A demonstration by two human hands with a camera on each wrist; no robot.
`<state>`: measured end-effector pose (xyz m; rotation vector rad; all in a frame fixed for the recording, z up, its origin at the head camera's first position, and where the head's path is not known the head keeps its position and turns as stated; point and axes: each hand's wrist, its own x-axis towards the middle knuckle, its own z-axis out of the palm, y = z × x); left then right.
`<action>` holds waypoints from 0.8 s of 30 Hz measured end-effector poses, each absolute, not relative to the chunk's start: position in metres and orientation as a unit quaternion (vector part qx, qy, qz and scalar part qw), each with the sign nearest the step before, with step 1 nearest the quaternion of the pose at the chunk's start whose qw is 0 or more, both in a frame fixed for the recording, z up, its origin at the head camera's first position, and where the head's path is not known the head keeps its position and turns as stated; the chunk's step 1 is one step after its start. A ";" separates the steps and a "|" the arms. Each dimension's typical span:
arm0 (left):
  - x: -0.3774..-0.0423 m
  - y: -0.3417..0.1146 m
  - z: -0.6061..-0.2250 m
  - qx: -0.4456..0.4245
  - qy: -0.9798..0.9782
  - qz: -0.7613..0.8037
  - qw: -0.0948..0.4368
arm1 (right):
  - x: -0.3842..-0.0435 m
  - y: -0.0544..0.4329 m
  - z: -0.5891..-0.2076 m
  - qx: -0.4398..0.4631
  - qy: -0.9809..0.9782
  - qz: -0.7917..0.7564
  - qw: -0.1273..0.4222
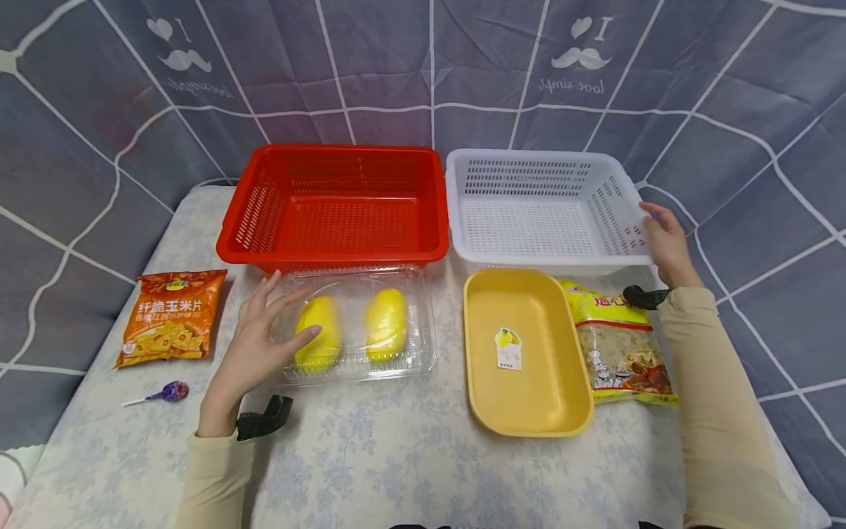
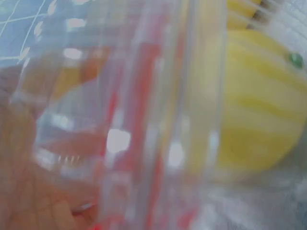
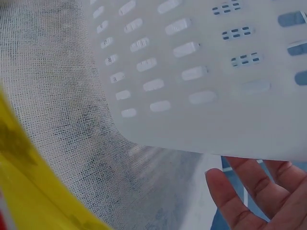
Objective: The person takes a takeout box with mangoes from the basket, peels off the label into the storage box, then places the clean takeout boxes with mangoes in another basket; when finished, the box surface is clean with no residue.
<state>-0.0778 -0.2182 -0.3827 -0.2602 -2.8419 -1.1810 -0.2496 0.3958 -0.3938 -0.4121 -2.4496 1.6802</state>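
My left hand (image 1: 267, 334) reaches over the left end of a clear plastic box (image 1: 357, 283), fingers and thumb spread. Two yellow fruits (image 1: 386, 323) lie inside it. The left wrist view is blurred, but one striped yellow fruit (image 2: 261, 100) shows a green tip there. At the right end of the white plastic basket (image 1: 548, 257), my right hand (image 1: 670, 246) has its fingers at the rim. In the right wrist view the basket's slotted wall (image 3: 158, 81) hides some fingertips, while the thumb (image 3: 225, 191) stands apart from it.
A red basket (image 1: 330, 257) stands beside the white one at the back. A yellow tray (image 1: 529, 397) lies partly over a yellow-green food bag (image 1: 624, 353). On the left are an orange snack bag (image 1: 173, 316) and a lollipop (image 1: 173, 391). Grey curtain (image 1: 396, 66) surrounds the table.
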 end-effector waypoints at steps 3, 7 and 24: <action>-0.076 -0.223 -0.382 -0.072 -0.914 -0.399 -0.007 | -0.267 0.418 -0.415 -0.138 -0.807 0.569 0.072; -0.076 -0.226 -0.383 -0.073 -0.898 -0.430 -0.061 | -0.289 0.446 -0.444 -0.132 -0.809 0.568 0.077; -0.068 -0.232 -0.368 0.000 -0.858 -0.500 -0.118 | -0.271 0.425 -0.421 -0.146 -0.799 0.580 0.063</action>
